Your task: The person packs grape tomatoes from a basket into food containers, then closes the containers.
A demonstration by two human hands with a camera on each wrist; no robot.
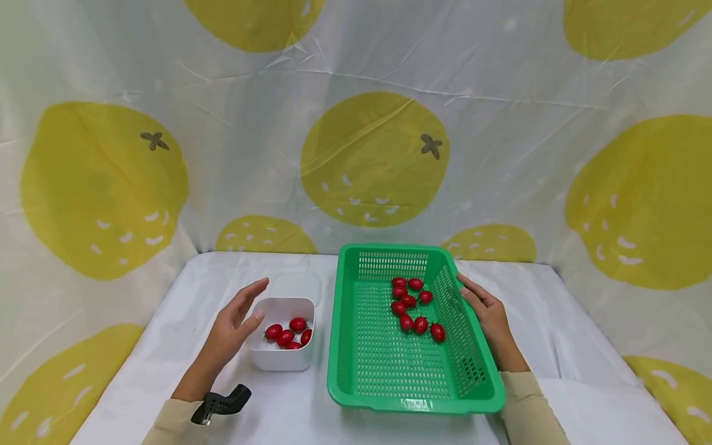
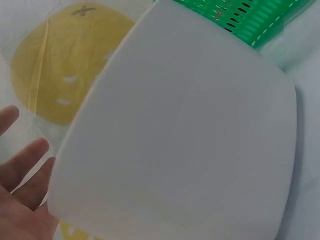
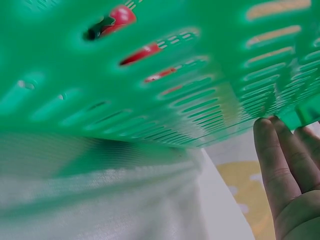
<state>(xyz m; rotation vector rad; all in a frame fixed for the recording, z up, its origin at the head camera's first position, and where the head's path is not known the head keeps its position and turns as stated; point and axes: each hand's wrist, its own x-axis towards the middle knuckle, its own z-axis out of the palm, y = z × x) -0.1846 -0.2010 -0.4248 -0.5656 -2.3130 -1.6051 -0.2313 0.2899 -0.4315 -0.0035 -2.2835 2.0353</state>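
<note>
Green basket is between spread left hand and right hand touching it straight-fingered.

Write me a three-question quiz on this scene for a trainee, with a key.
1. Fill in the blank: in the head view, the white container stands to the ____ of the green basket.

2. Multiple choice: where do most of the visible red tomatoes lie?
a) in the white container
b) in the green basket
c) split evenly between the two

3. True or false: the left hand holds no tomato, while the right hand touches the green basket.

Key: 1. left; 2. b; 3. true
</note>
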